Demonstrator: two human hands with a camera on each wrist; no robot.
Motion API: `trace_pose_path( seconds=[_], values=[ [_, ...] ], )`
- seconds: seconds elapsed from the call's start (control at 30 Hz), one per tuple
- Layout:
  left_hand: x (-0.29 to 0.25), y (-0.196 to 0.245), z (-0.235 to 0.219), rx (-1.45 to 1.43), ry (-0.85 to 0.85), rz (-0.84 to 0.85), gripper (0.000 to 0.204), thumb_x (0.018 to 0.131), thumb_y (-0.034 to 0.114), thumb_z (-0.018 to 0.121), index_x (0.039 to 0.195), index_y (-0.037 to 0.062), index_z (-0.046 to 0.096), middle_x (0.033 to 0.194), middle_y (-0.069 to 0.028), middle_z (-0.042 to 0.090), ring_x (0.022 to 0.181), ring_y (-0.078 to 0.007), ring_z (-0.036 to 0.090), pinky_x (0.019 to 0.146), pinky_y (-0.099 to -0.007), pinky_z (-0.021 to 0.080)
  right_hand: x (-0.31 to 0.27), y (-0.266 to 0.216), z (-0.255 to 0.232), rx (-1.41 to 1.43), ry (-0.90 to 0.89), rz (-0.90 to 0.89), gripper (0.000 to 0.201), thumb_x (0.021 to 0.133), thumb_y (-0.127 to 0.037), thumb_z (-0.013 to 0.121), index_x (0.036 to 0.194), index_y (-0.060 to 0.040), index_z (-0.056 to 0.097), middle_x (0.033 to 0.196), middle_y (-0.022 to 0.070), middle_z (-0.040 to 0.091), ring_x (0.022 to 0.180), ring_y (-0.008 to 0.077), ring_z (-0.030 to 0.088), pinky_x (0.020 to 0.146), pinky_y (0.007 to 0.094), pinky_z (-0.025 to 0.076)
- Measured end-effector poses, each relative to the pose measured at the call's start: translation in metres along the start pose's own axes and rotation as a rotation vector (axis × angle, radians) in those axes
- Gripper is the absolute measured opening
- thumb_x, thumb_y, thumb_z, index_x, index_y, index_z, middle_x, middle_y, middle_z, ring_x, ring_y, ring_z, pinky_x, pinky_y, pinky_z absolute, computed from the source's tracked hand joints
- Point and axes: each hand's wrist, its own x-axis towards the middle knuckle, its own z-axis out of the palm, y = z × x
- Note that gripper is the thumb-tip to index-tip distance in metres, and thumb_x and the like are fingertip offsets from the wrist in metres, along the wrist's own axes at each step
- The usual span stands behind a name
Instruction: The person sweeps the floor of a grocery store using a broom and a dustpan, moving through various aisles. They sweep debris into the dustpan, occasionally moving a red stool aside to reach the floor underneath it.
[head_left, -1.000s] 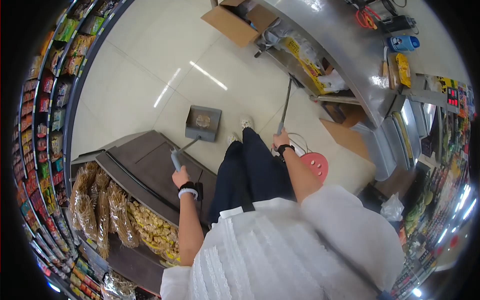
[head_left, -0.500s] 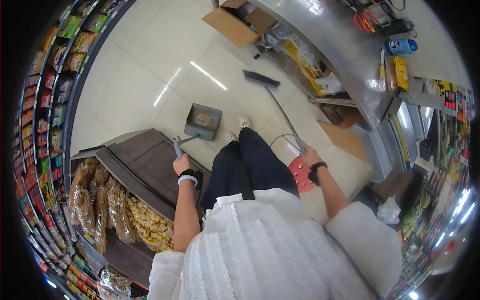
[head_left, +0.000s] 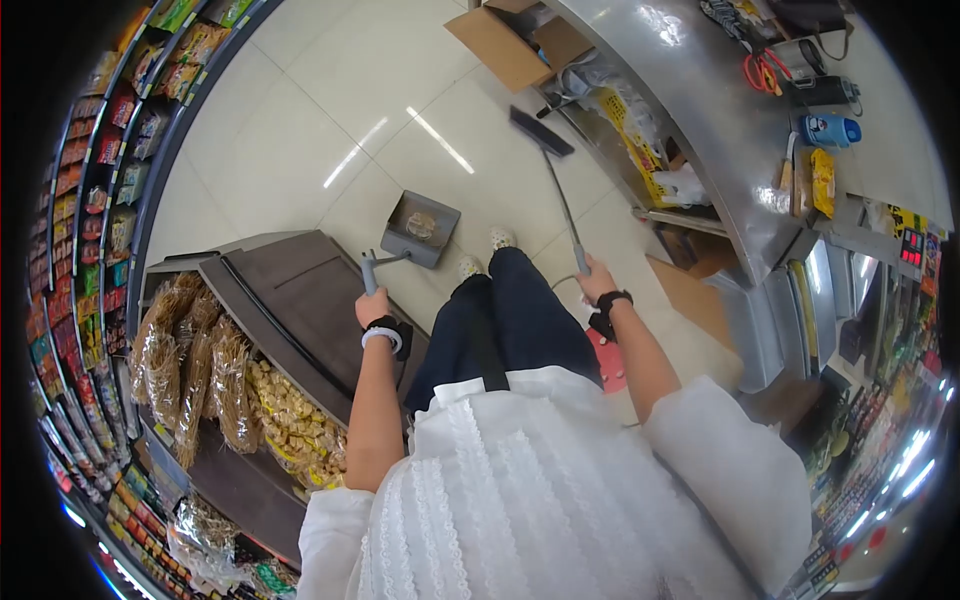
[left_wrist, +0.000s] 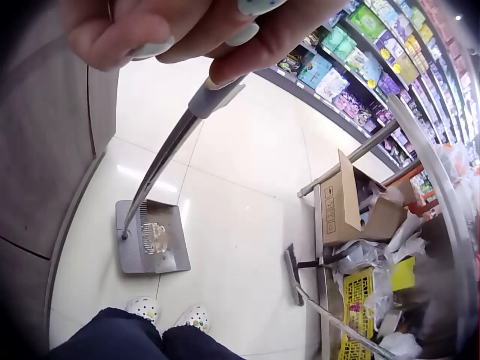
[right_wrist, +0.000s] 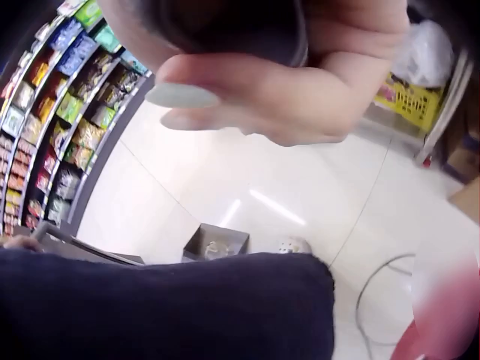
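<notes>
In the head view, my left hand (head_left: 372,308) grips the grey handle (head_left: 370,277) of a long-handled dustpan (head_left: 404,246). The pan lies on the floor ahead of my feet, a small clear, brownish clump (left_wrist: 155,238) inside it. My right hand (head_left: 597,280) holds the broom's grey handle (head_left: 580,258), fingers curled round it. Its dark broom head (head_left: 541,131) is out on the tiles, close to the counter's open lower shelf and well right of the pan. In the right wrist view, the handle's dark end (right_wrist: 232,30) sits in the curled hand.
A steel counter (head_left: 690,100) curves along the right, with a cardboard box (head_left: 500,50) at its far end. On the left stands a brown display bin (head_left: 290,285) beside packed snack shelves (head_left: 120,180). A red stool (head_left: 609,362) is by my right leg.
The broom head has come out from beneath the counter onto open floor. My right hand moved back toward me, then slightly forward again. My left hand keeps the dustpan in about the same place.
</notes>
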Motion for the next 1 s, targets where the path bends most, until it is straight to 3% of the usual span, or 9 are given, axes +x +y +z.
trace_pose_path(
  seconds=[0.13,0.2,0.33,0.4,0.47,0.5,0.63,0.87,1.0],
  values=[
    [0.003,-0.001,-0.009,-0.033,-0.013,-0.04,0.03,0.062,0.023,0.056,0.068,-0.0063,0.057,0.056,-0.0162,0.055,0.054,-0.028,0.054,0.058,-0.0376,0.042,-0.021,0.04,0.003,-0.166,0.007,-0.142,0.056,0.073,-0.013,0.05,0.128,-0.0067,0.038,0.071,0.0145,0.058,0.055,0.0213,0.058,0.055,0.0313,0.047],
    [0.002,0.003,-0.02,-0.058,-0.022,-0.044,0.029,0.062,0.023,0.057,0.067,-0.0052,0.058,0.052,-0.0135,0.052,0.048,-0.0239,0.052,0.052,-0.0355,0.041,-0.027,0.061,-0.01,-0.157,-0.099,-0.134,0.059,0.072,-0.012,0.049,0.129,-0.0056,0.035,0.065,0.0151,0.055,0.039,0.0216,0.052,0.039,0.0327,0.043],
    [0.001,0.005,-0.039,-0.161,-0.035,-0.094,0.024,0.063,0.019,0.057,0.062,-0.0044,0.055,0.046,-0.0082,0.046,0.039,-0.0169,0.045,0.042,-0.0307,0.036,-0.069,-0.007,-0.07,0.039,-0.284,0.069,0.053,0.075,-0.011,0.053,0.126,-0.0098,0.041,0.056,0.0064,0.05,0.039,0.017,0.049,0.039,0.0289,0.042],
    [0.001,0.003,-0.046,-0.241,0.002,-0.137,0.024,0.063,0.019,0.057,0.061,-0.0049,0.054,0.046,-0.0078,0.046,0.04,-0.0172,0.045,0.042,-0.0308,0.037,-0.079,-0.026,-0.076,0.067,-0.262,0.058,0.049,0.076,-0.01,0.052,0.125,-0.0091,0.043,0.056,0.0069,0.051,0.038,0.0156,0.048,0.039,0.0285,0.041],
    [-0.007,0.004,-0.053,-0.252,0.039,-0.151,0.024,0.063,0.019,0.057,0.061,-0.0045,0.053,0.046,-0.0076,0.045,0.04,-0.0173,0.045,0.041,-0.0306,0.037,-0.076,-0.026,-0.072,0.01,-0.113,-0.203,0.049,0.076,-0.01,0.052,0.124,-0.0087,0.043,0.058,0.0081,0.053,0.036,0.0151,0.047,0.037,0.0289,0.04],
    [-0.009,0.001,-0.054,-0.281,0.034,-0.189,0.024,0.062,0.02,0.058,0.061,-0.0033,0.053,0.05,-0.0077,0.047,0.043,-0.0178,0.046,0.041,-0.0304,0.038,-0.091,-0.066,-0.077,0.022,-0.137,-0.108,0.05,0.076,-0.011,0.05,0.125,-0.0087,0.042,0.06,0.0116,0.054,0.041,0.0167,0.051,0.042,0.0304,0.043],
    [-0.026,0.001,-0.056,-0.351,0.045,-0.247,0.025,0.062,0.022,0.059,0.06,-0.0018,0.051,0.054,-0.0077,0.049,0.044,-0.0187,0.047,0.041,-0.0305,0.039,0.023,-0.064,-0.032,-0.316,0.16,-0.431,0.052,0.076,-0.012,0.047,0.126,-0.0021,0.037,0.076,0.025,0.058,0.075,0.0306,0.06,0.065,0.0416,0.046],
    [-0.032,0.006,-0.056,-0.358,0.101,-0.252,0.022,0.064,0.019,0.06,0.057,0.0019,0.048,0.047,-0.0032,0.043,0.036,-0.0145,0.041,0.037,-0.0272,0.037,0.142,-0.167,0.043,-0.385,0.238,-0.047,0.059,0.079,-0.013,0.045,0.132,-0.0024,0.022,0.095,0.0227,0.059,0.088,0.0334,0.058,0.077,0.0417,0.047],
    [-0.048,0.015,-0.068,-0.367,0.1,-0.23,0.022,0.063,0.017,0.06,0.055,0.0001,0.048,0.046,-0.0035,0.042,0.036,-0.014,0.042,0.036,-0.0283,0.033,0.148,-0.196,0.077,-0.277,0.224,0.055,0.06,0.079,-0.011,0.044,0.133,-0.0022,0.019,0.096,0.0222,0.059,0.091,0.0323,0.057,0.079,0.0404,0.046]
  ],
)
